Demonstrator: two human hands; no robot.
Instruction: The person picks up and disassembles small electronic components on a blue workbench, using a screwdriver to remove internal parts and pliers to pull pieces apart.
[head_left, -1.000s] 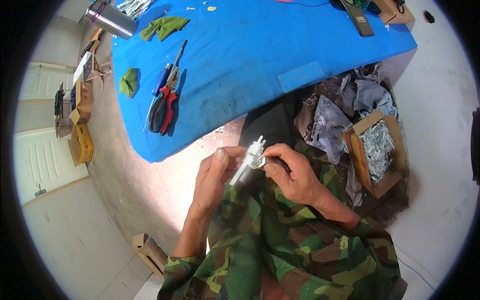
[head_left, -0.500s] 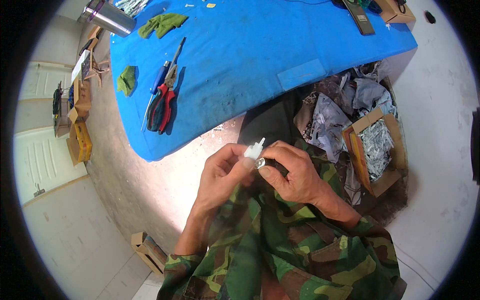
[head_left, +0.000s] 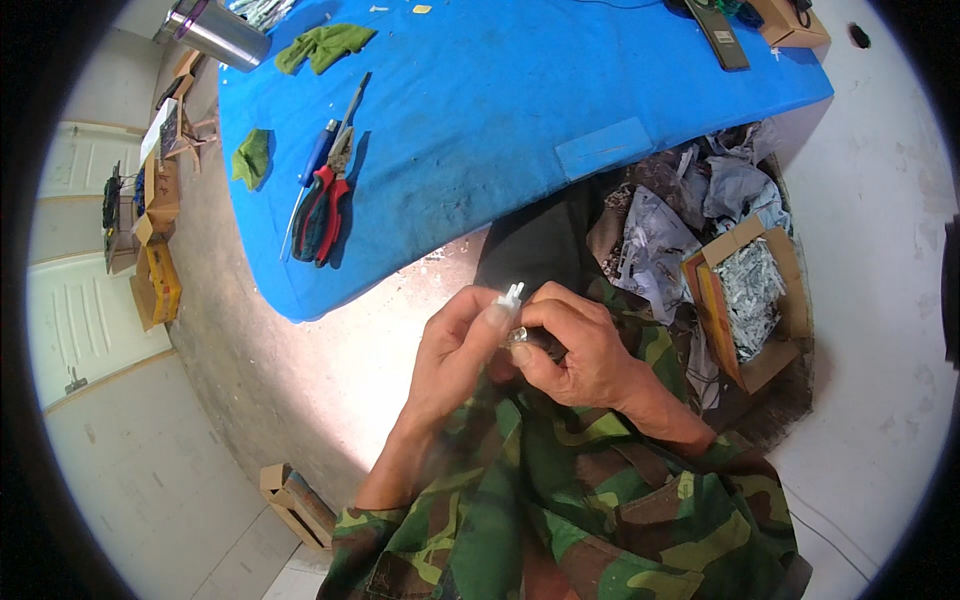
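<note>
Between the thumb and fingers of my left hand (head_left: 452,345) is a small white plastic piece (head_left: 511,296) with thin prongs pointing away from me. The left thumb covers much of it. My right hand (head_left: 590,350) pinches a small clear, shiny piece (head_left: 518,336) just below the white one. Whether the two pieces touch, I cannot tell. Both hands are close together above my lap, short of the near edge of the blue-covered table (head_left: 450,130).
Red-and-black pliers (head_left: 326,215) and a blue-handled screwdriver (head_left: 319,155) lie on the table, near green cloths (head_left: 325,47) and a steel flask (head_left: 218,35). At right, a cardboard box (head_left: 710,310) holds silvery pieces beside grey plastic bags (head_left: 655,240). A phone (head_left: 720,35) lies at the far right.
The white piece has turned in my left hand; less of its body shows now and two prongs are visible. The clear piece has shifted slightly toward me.
</note>
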